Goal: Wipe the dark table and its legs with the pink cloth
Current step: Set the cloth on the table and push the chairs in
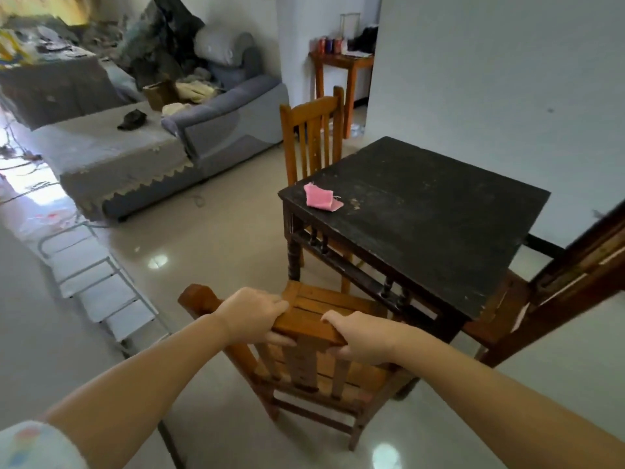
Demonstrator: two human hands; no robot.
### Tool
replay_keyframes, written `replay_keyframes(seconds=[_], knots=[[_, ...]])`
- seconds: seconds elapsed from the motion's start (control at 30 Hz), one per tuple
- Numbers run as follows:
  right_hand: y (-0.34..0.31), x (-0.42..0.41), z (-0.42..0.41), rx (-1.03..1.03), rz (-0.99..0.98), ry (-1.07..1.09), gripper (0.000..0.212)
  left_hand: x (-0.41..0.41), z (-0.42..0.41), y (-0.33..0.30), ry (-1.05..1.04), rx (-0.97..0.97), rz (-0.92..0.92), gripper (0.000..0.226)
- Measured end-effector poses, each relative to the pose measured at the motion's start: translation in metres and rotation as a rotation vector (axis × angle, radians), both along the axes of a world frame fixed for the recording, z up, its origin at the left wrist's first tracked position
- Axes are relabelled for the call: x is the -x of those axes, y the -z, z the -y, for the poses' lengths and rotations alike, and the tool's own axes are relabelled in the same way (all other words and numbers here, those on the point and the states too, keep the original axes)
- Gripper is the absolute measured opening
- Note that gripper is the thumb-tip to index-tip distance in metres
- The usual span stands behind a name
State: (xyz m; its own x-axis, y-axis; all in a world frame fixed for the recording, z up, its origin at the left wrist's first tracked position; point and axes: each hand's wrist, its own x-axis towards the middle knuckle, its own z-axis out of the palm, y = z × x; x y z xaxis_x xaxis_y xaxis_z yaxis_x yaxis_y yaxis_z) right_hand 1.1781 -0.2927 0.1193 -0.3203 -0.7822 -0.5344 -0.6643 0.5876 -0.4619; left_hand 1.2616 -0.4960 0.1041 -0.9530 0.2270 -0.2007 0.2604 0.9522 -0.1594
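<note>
Both hands, left (pixel 252 314) and right (pixel 363 336), closed over top rail of near wooden chair (pixel 304 336), fingers wrapped around it. Pink cloth (pixel 321 197) lies crumpled on dark worktop (pixel 422 214) near its far-left corner, well apart from hands, beyond and slightly right. Second chair (pixel 313 137) stands at far side.

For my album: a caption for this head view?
Both hands grip a wooden chair beside the dark table; pink cloth lies untouched.
</note>
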Motion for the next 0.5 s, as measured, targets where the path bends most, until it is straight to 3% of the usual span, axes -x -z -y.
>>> replay_keyframes(seconds=[0.13, 0.23, 0.37, 0.5], knots=[[0.008, -0.004, 0.007, 0.074, -0.055, 0.023, 0.021, 0.005, 0.014, 0.004, 0.057, 0.006, -0.027, 0.059], [0.012, -0.001, 0.017, 0.091, -0.055, 0.048, 0.021, 0.013, 0.027, 0.004, 0.127, -0.027, -0.081, 0.078], [0.018, 0.003, 0.037, 0.105, -0.049, 0.120, 0.020, 0.031, 0.053, 0.005, 0.183, -0.090, -0.077, 0.085], [0.020, 0.003, 0.064, 0.084, -0.092, 0.264, 0.034, 0.055, 0.084, 0.000, 0.312, -0.103, -0.195, 0.070]])
